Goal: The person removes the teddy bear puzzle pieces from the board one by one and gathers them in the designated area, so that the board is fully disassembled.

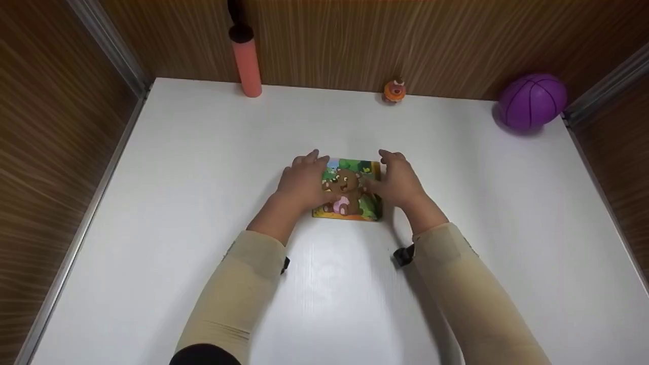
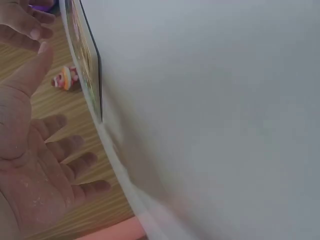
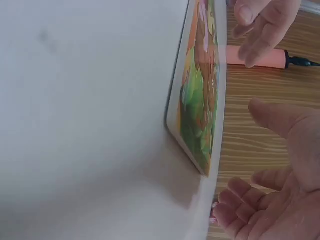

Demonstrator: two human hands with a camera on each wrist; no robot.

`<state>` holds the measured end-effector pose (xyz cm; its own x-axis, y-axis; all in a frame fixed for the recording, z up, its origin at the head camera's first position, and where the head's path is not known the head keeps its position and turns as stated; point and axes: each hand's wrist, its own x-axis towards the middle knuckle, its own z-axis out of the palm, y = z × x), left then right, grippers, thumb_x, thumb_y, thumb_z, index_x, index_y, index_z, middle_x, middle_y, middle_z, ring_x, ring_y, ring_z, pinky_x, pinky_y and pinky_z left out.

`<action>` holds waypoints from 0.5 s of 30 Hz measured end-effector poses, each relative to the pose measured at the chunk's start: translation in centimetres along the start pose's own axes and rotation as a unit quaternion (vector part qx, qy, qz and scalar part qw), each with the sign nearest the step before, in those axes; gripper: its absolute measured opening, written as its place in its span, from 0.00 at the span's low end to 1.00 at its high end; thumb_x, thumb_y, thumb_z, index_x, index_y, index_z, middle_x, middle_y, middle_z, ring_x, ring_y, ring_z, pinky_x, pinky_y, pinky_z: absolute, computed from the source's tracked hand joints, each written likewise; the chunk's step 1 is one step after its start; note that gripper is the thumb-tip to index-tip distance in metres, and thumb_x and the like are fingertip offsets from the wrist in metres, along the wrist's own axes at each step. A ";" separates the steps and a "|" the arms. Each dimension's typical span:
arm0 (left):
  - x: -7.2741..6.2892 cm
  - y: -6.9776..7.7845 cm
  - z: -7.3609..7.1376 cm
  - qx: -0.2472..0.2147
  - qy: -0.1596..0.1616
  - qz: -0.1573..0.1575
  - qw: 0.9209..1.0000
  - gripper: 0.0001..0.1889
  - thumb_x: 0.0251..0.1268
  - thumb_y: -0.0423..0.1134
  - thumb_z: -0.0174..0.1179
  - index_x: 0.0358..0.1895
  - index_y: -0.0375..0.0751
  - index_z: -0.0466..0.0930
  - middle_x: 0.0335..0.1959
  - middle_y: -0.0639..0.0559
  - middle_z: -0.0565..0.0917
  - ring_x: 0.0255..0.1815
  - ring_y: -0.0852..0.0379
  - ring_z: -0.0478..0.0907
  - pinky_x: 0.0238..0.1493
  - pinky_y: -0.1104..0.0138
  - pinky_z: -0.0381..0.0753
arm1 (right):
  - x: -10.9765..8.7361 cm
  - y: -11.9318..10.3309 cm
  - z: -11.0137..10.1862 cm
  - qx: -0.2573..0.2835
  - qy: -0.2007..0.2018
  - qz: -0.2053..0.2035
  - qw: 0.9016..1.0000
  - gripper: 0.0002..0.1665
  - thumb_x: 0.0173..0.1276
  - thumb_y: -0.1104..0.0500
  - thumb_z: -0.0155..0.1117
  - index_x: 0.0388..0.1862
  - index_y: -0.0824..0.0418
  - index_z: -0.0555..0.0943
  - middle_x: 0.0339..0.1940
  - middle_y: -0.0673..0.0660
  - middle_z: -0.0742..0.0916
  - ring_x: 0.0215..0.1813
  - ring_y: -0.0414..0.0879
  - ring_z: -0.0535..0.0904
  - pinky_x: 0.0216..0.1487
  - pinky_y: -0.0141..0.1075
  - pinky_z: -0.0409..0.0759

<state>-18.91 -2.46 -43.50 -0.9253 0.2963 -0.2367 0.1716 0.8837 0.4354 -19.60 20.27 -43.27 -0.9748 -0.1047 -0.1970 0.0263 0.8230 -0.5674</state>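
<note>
A flat, square picture board (image 1: 347, 190) with a cartoon brown bear on a green scene lies on the white table, looking like a children's puzzle. My left hand (image 1: 303, 183) is over its left side with thumb and fingers spread, and in the left wrist view the palm (image 2: 35, 175) holds nothing. On the right side my right hand (image 1: 398, 180) reaches over the edge, thumb across the picture. The right wrist view shows that hand's fingers (image 3: 245, 200) loosely bent and apart from the board's edge (image 3: 187, 150). Parts of the picture are hidden under both hands.
At the back of the white table (image 1: 152, 203) stands a coral-coloured cylinder with a black top, like a hand pump (image 1: 248, 68). A small orange toy figure (image 1: 394, 91) sits near the back edge. A purple ball (image 1: 532, 102) rests in the back right corner. Wood-grain panels (image 1: 324, 40) enclose the table.
</note>
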 end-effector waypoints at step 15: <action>1.2 2.6 1.4 0.020 -0.022 0.054 0.998 0.49 0.60 0.62 0.76 0.81 0.45 0.67 0.87 0.47 0.55 0.85 0.44 0.51 0.77 0.41 0.62 | 0.4 1.3 1.2 0.030 0.005 0.043 0.999 0.42 0.76 0.52 0.69 0.80 0.70 0.66 0.67 0.69 0.77 0.68 0.59 0.76 0.70 0.52 0.77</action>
<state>-19.10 0.73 -43.90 -0.8848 0.4057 -0.2292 0.2838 0.8593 0.4254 -19.65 20.68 -45.01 -0.9705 -0.0287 -0.2395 0.1236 0.7935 -0.5960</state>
